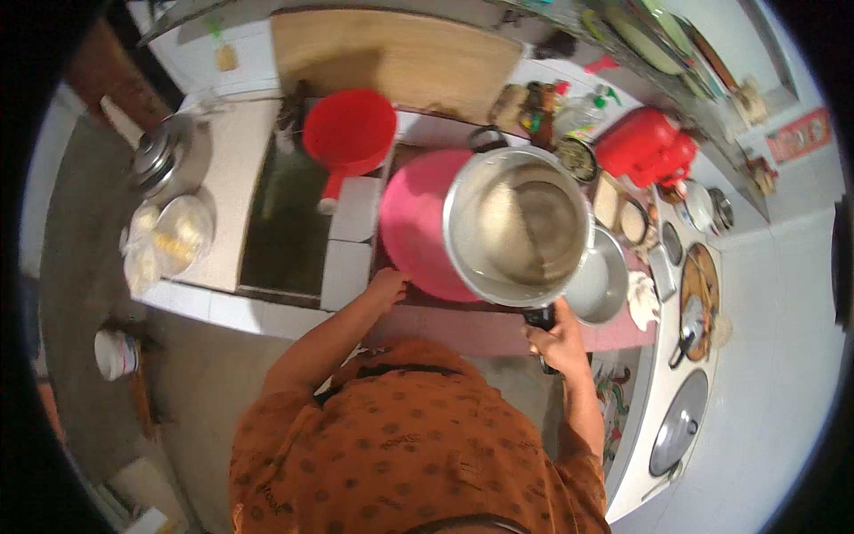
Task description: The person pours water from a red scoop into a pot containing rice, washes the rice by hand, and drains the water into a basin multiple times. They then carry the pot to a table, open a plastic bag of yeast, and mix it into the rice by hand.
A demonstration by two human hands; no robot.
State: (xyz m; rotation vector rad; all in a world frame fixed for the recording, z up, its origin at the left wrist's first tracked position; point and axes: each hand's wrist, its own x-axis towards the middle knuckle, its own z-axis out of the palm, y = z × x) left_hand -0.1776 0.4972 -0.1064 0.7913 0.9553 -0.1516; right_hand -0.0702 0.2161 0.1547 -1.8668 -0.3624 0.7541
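My right hand grips the long black handle of a deep metal pot, likely a pressure-cooker body. A small black helper handle stands out from its far side. The pot overlaps the right part of a pink plastic basin and hides some of it. Light and shadow fall across the pot's inside, and I cannot tell how much liquid it holds. At the basin's near-left rim is my left hand, fingers curled; whether they grip the rim is unclear. Partly behind the pot sits a wide metal pan.
Left of the basin, a red plastic dipper rests over a dark, tiled water tank. A lidded metal pot and a bowl with plastic bags stand further left. To the right are a white cloth, a red jug and a round lid.
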